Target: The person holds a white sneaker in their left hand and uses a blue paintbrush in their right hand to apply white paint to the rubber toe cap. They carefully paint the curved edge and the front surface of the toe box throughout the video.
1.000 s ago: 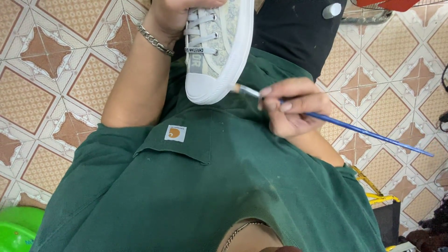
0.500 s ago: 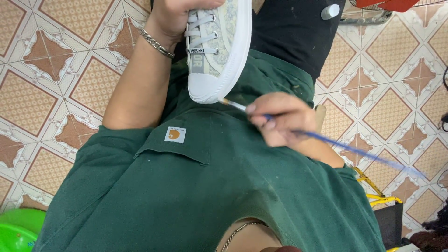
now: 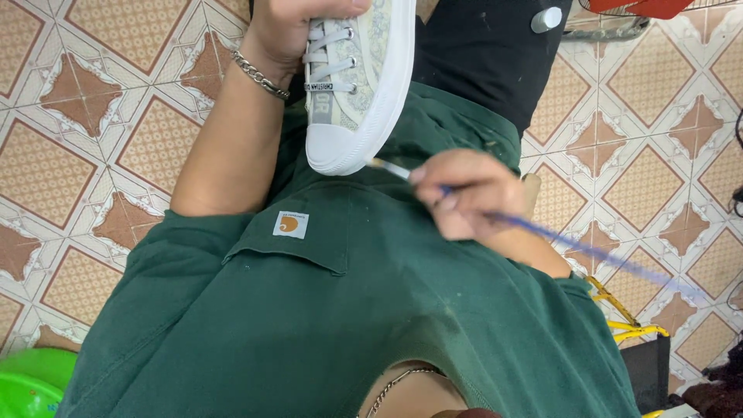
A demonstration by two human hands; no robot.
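the left hand [image 3: 290, 27], a silver chain bracelet [image 3: 259, 75] at its wrist, is wrapped around a white-soled, pale patterned lace-up sneaker [image 3: 360, 81], held above the green shirt [image 3: 309, 310]. the right hand [image 3: 468, 193] pinches a thin blue-handled paintbrush [image 3: 542, 232], its bristles at the sneaker's toe edge.

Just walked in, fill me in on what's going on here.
A person in a green shirt is working on a white sneaker. The left hand, with a chain bracelet at the wrist, holds the shoe toe-down above the lap. The right hand grips a thin blue-handled paintbrush, its tip at the edge of the sole near the toe. The brush handle looks motion-blurred.
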